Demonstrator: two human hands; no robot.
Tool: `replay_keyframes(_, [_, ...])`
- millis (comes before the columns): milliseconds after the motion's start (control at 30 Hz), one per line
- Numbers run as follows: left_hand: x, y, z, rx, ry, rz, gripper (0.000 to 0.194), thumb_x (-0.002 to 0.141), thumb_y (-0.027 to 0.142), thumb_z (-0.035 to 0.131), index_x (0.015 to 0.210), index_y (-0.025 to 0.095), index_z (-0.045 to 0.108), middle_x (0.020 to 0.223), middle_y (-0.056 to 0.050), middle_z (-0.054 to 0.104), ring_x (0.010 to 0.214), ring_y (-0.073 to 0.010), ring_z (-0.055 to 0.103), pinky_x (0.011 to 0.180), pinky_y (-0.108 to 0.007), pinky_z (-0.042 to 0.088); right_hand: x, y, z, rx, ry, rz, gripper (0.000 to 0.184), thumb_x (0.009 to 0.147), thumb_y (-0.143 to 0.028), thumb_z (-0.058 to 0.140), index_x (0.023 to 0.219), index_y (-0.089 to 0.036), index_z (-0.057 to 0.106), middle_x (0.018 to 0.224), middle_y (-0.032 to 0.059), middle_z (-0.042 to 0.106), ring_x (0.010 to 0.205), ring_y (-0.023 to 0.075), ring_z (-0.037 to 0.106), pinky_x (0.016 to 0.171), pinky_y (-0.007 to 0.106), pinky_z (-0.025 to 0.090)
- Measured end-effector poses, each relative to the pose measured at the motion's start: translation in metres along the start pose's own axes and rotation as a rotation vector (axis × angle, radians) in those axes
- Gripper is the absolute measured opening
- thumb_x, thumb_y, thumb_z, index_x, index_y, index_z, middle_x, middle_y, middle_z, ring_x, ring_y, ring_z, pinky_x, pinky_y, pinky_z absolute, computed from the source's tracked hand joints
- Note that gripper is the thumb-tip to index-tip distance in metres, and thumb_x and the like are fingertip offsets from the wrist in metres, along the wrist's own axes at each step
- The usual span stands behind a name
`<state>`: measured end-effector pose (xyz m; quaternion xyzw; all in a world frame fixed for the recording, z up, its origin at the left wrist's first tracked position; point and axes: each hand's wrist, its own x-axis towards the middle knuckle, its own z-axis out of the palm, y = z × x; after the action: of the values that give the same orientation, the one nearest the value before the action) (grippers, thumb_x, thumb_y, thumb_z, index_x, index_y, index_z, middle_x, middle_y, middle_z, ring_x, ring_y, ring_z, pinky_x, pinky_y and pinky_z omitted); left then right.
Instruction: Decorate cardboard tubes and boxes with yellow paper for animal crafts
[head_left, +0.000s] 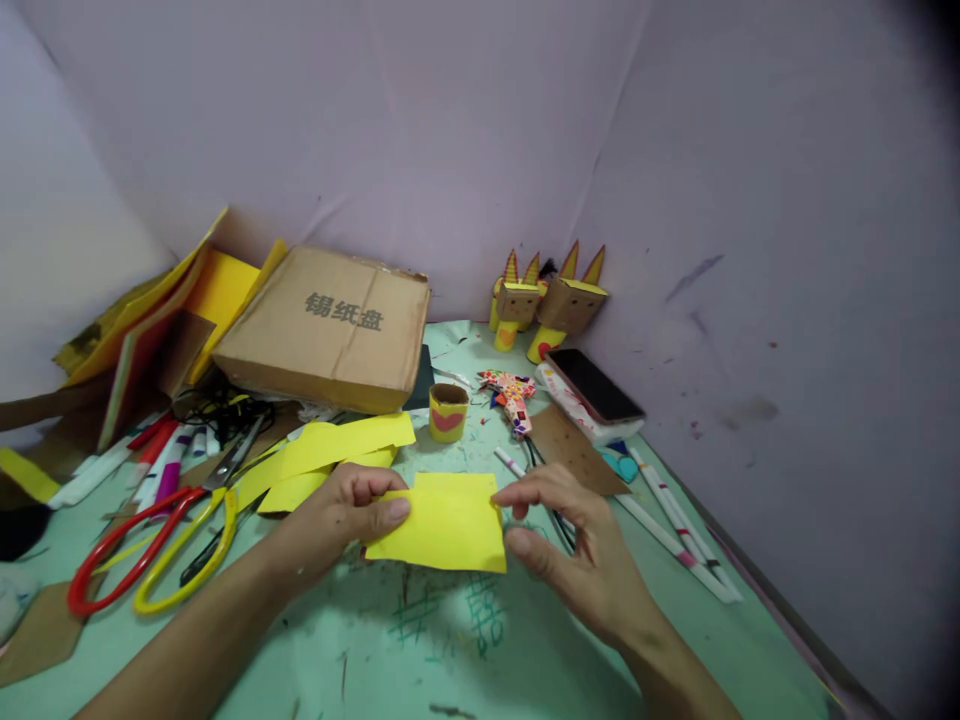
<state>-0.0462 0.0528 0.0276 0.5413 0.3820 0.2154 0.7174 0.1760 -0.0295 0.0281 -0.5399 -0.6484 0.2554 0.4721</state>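
Note:
My left hand (pixel 367 510) pinches the left side of a yellow piece of paper (pixel 446 530) between thumb and fingers, holding it above the table. A second yellow edge shows behind its top; whether it is a separate sheet I cannot tell. My right hand (pixel 566 545) is at the paper's right edge, thumb and index finger apart, the index fingertip at or very near the corner. Just behind the paper stands a short yellow cardboard tube (pixel 448 415) with a red heart. Yellow paper strips (pixel 322 455) lie beyond my left hand.
Red-and-yellow-handled scissors (pixel 150 550) and several markers (pixel 169 465) lie at left. A cardboard box (pixel 330 325) stands behind. A patterned glue gun (pixel 514 395), a phone (pixel 592 385) on a white pack, and eared cardboard figures (pixel 570 300) are at back right. White-barrelled pens (pixel 686 525) lie at right.

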Motion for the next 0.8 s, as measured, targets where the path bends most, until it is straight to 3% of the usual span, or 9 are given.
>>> replay_keyframes(100, [-0.002,-0.005,0.000,0.015,0.001,-0.015,0.032,0.064,0.045,0.069,0.060,0.015,0.059,0.050,0.002,0.050,0.044,-0.0078,0.038,0.043,-0.020,0.027,-0.004,-0.010,0.002,0.035,0.008,0.204,0.016,0.069,-0.033,0.065,0.074,-0.019,0.061,0.067,0.0018,0.060,0.067,0.0194,0.053,0.065,0.032,0.041])
replay_keyframes(267, [-0.008,-0.005,0.002,0.043,-0.043,0.008,0.035,0.064,0.048,0.069,0.061,0.014,0.059,0.051,0.002,0.050,0.046,-0.0079,0.039,0.043,-0.019,0.029,-0.018,-0.016,0.012,0.266,0.066,0.459,0.021,0.065,-0.031,0.065,0.077,-0.021,0.051,0.064,-0.0020,0.060,0.058,0.0140,0.050,0.054,0.024,0.037])
replay_keyframes(567, [-0.015,-0.007,0.012,0.108,-0.141,0.002,0.038,0.066,0.052,0.066,0.059,0.015,0.057,0.048,0.004,0.046,0.040,-0.0061,0.036,0.036,-0.016,0.027,-0.043,-0.005,0.033,0.449,0.186,0.559,0.030,0.063,-0.038,0.073,0.067,-0.019,0.050,0.055,-0.0057,0.047,0.050,0.0087,0.039,0.048,0.019,0.030])
replay_keyframes(700, [-0.017,-0.003,0.016,0.152,-0.094,-0.014,0.035,0.065,0.048,0.066,0.057,0.015,0.055,0.047,0.005,0.043,0.041,-0.0061,0.035,0.037,-0.017,0.029,-0.047,0.000,0.039,0.598,0.211,0.604,0.034,0.061,-0.038,0.076,0.066,-0.019,0.048,0.055,-0.0055,0.049,0.051,0.0085,0.042,0.048,0.018,0.032])
replay_keyframes(800, [-0.020,0.002,0.016,0.202,-0.068,-0.024,0.026,0.064,0.039,0.067,0.060,0.015,0.058,0.052,0.004,0.049,0.045,-0.0071,0.040,0.041,-0.017,0.032,-0.048,0.000,0.035,0.581,0.193,0.608,0.028,0.062,-0.031,0.075,0.080,-0.019,0.057,0.056,-0.0050,0.054,0.052,0.0102,0.049,0.051,0.020,0.038])
